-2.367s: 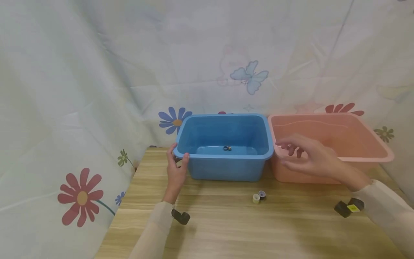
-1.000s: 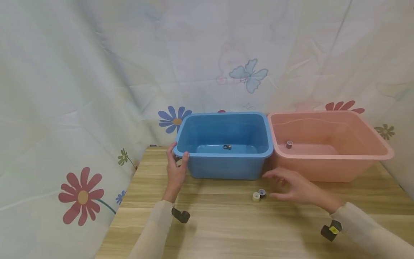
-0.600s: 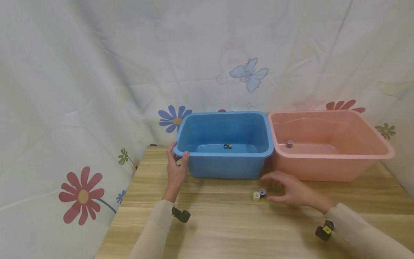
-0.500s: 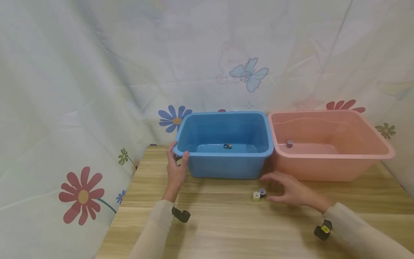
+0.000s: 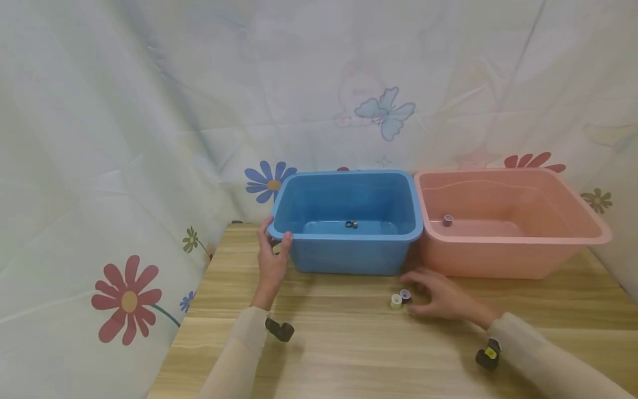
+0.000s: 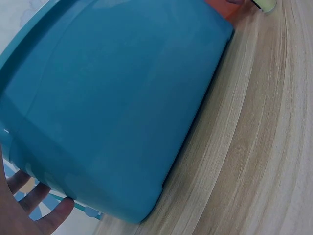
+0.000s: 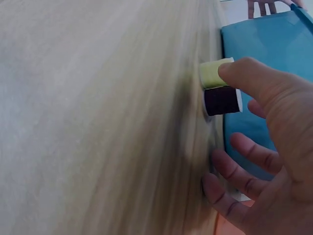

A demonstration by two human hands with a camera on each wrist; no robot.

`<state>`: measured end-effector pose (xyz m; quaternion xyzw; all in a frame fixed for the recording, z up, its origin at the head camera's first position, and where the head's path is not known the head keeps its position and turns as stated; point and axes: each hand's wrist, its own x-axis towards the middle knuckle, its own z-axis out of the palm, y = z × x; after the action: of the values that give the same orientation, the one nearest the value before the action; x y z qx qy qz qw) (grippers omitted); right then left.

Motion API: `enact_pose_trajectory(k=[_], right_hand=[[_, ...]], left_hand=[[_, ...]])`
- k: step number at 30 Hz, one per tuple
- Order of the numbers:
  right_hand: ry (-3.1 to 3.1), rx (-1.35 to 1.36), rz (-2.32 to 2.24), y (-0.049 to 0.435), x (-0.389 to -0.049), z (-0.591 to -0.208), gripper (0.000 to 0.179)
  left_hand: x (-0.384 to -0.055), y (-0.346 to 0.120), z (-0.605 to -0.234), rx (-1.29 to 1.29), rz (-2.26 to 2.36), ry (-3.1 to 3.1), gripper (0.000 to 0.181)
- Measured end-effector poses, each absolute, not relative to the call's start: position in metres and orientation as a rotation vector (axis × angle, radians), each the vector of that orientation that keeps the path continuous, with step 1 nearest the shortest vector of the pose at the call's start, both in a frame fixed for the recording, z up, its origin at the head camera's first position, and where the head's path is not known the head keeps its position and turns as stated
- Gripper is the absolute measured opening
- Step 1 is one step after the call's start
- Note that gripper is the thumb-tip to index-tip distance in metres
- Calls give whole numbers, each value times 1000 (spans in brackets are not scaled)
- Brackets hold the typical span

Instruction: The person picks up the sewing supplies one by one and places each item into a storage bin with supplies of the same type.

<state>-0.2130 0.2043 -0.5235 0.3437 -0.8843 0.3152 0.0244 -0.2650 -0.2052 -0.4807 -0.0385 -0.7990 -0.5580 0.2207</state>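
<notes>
My left hand (image 5: 272, 270) grips the front left corner of a blue plastic tub (image 5: 349, 256), its thumb at the front rim and its fingers round the side. Two small thread spools, one pale yellow (image 7: 213, 74) and one dark purple (image 7: 221, 101), stand side by side on the table in front of the tubs. My right hand (image 5: 442, 296) is just right of them, thumb and fingers spread apart around the dark spool. Whether a fingertip touches a spool I cannot tell. Another dark spool (image 5: 447, 220) lies in the pink tub (image 5: 490, 260).
Two small ring-like things (image 5: 351, 224) lie on the blue tub's floor. Both tubs stand side by side, rims touching, at the back of the wooden table (image 5: 349, 354). A flower-printed curtain (image 5: 319, 83) hangs behind and to the left.
My right hand has come down from over the pink tub to the spools on the table, edging left. A dark spool now shows in the pink tub. My left hand stays put.
</notes>
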Motion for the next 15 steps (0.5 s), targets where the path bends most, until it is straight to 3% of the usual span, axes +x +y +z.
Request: enact_pose_trajectory(k=[15], right_hand=[[-2792,999,901,197,-214,-534,44]], left_hand=[[-264,-205,-480,-100,-1554,-2220,61]])
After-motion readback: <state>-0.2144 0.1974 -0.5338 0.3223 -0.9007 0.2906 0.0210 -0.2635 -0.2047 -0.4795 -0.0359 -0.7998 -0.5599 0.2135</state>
